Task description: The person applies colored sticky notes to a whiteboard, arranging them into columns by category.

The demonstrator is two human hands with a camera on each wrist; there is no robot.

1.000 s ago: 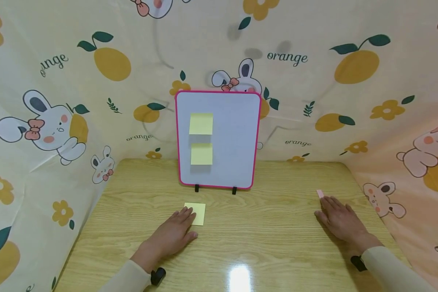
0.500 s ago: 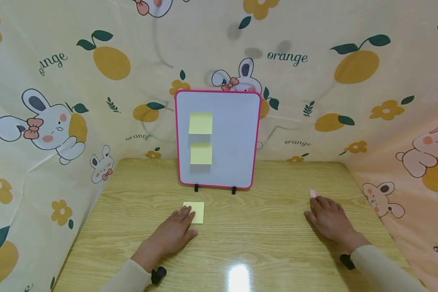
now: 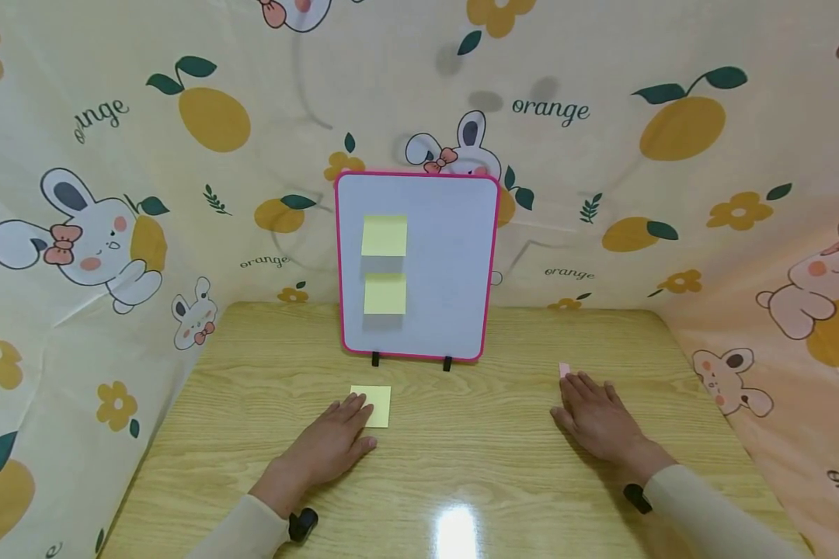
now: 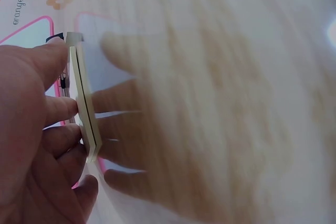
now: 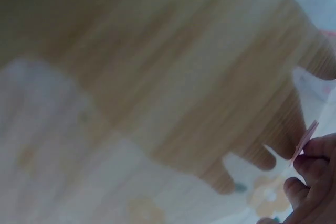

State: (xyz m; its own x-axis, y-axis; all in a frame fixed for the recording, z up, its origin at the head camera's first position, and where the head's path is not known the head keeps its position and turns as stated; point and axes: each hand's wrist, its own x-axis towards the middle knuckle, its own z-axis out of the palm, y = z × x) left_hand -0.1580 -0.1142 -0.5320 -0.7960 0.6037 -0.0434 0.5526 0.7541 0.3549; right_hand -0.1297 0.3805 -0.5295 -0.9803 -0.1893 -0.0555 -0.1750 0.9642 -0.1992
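lying partly under fingers of the left hand [image 3: 327,445] is the yellow pad [image 3: 380,407], and under fingertips of the right hand [image 3: 597,418] the pink pad [image 3: 564,369]. both hands are flat, fingers almost straight, only touching these pads. ahead, between the hands, the board [image 3: 450,272] carries two yellow notes [image 3: 384,235].

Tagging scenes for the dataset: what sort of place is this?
Probably a staged tabletop booth: a wood-grain table closed in at back and sides by fruit-printed sheeting, with a pink-edged whiteboard standing on it.
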